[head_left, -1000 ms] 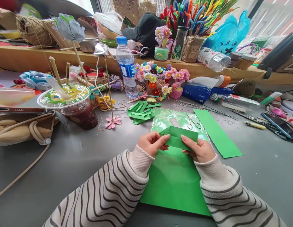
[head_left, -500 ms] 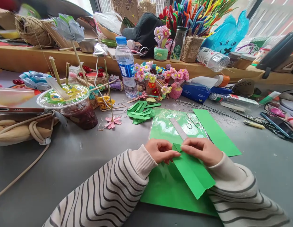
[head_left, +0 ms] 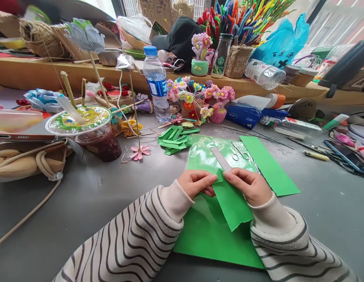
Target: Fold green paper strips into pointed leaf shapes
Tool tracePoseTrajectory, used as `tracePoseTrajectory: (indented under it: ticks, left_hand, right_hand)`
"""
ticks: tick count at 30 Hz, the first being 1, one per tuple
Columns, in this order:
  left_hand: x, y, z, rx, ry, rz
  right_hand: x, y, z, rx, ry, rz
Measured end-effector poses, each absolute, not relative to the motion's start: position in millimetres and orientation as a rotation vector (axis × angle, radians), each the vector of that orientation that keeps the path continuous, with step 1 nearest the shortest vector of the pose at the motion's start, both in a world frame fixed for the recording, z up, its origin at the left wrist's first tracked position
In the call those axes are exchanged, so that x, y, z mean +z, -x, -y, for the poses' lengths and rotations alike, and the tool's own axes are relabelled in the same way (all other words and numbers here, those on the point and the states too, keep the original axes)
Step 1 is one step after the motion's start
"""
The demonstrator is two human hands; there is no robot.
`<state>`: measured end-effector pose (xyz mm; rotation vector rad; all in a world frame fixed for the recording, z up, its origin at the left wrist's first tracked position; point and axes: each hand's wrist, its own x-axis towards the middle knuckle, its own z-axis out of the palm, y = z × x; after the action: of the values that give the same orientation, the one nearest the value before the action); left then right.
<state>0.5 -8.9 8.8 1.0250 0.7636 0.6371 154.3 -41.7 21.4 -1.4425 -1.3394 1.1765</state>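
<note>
A strip of green paper (head_left: 232,205) is held up between my two hands, its far end folded over and its near edge slightly ragged. My left hand (head_left: 196,183) pinches the folded corner from the left, thumb on top. On the other side, my right hand (head_left: 251,185) grips the same end between thumb and fingers. Below them lies a green paper sheet (head_left: 211,243) with a glossy plastic packet over its far part. A ruler (head_left: 220,158) and scissors (head_left: 239,152) rest on the packet, just beyond my fingers.
Folded green paper pieces (head_left: 176,139) are piled beyond my left hand, and a green strip (head_left: 268,166) lies to the right. A lidded drink cup (head_left: 96,139), a water bottle (head_left: 157,86) and a pink paper flower (head_left: 139,152) stand or lie farther left. A cluttered shelf (head_left: 126,74) runs along the back.
The strip's near end has swung up and left, and a small flap at its far end now stands out. My right hand has shifted slightly left with it.
</note>
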Motion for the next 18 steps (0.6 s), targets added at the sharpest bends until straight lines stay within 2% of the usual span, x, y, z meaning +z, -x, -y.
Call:
tracePoseTrajectory:
  ticks: [18]
  left_hand:
    - [10.9, 1.0, 7.0, 0.595, -1.01, -0.822]
  right_hand:
    - [21.1, -150.6, 43.6, 1.157, 1.428, 1.286]
